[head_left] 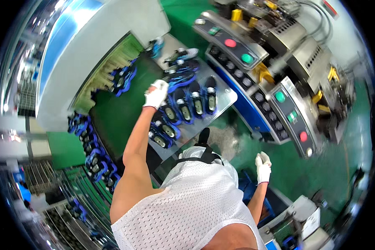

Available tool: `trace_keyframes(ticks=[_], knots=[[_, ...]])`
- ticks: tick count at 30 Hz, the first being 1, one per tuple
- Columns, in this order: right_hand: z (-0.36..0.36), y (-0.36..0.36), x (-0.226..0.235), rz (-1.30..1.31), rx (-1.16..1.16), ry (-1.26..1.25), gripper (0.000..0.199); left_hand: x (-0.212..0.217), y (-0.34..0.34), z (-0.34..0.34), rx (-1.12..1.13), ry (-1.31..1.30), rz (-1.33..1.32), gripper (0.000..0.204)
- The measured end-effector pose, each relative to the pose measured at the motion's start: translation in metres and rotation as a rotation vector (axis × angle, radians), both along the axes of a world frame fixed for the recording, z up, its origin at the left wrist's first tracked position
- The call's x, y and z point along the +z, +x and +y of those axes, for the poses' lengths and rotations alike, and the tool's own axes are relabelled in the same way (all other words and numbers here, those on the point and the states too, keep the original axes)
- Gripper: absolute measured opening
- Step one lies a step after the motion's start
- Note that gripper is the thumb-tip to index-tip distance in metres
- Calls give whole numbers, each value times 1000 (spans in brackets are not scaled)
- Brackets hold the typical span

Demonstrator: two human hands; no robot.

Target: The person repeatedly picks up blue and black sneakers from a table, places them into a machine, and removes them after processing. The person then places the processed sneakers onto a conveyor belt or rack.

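Note:
My left hand (pixel 156 95), in a white glove, reaches out over the left end of a metal table (pixel 227 98) that carries a row of blue and black shoes (pixel 183 106). Its fingers are curled at the nearest shoes, and whether it grips one is unclear. My right hand (pixel 263 166), also gloved in white, hangs low at my side with fingers curled and nothing in it. More blue shoes (pixel 123 79) sit on a green conveyor belt (pixel 114 112) coming out of a white machine housing (pixel 83 54).
A control console (pixel 254 75) with red and green round buttons runs behind the table on the right. Racks with more blue shoes (pixel 93 160) stand at the lower left. The floor (pixel 304 166) is green. A grey machine (pixel 308 216) stands at the lower right.

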State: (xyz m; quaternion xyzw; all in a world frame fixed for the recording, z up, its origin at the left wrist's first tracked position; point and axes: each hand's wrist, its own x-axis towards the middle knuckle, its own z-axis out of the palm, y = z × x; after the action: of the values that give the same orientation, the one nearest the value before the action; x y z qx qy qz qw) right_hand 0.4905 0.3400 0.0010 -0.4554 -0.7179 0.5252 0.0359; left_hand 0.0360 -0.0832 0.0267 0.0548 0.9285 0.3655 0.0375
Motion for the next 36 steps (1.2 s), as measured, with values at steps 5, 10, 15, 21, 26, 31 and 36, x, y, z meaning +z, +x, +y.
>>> trace_keyframes(ticks=[5,10,15,21,26,31,36], knots=[[-12,-126,-15,-196,343,38,44,-64,-16,-158,430,-383,-77,40],[-24,-175,-29,-421,466,243,50,-60,-79,-187,544,-356,-86,64],[-62,-208,19,-701,652,287,57,-70,-204,-256,411,-336,149,79],[0,-167,-19,-656,1126,526,55,-132,-236,-264,324,-507,-161,69],[-2,-205,-20,-565,994,521,49,-115,-202,-235,129,-628,-37,52],[-63,-317,52,-454,769,328,49,-80,-132,-206,113,-400,-180,62],[-100,-363,109,-101,798,144,45,34,-46,-112,135,236,-308,50]])
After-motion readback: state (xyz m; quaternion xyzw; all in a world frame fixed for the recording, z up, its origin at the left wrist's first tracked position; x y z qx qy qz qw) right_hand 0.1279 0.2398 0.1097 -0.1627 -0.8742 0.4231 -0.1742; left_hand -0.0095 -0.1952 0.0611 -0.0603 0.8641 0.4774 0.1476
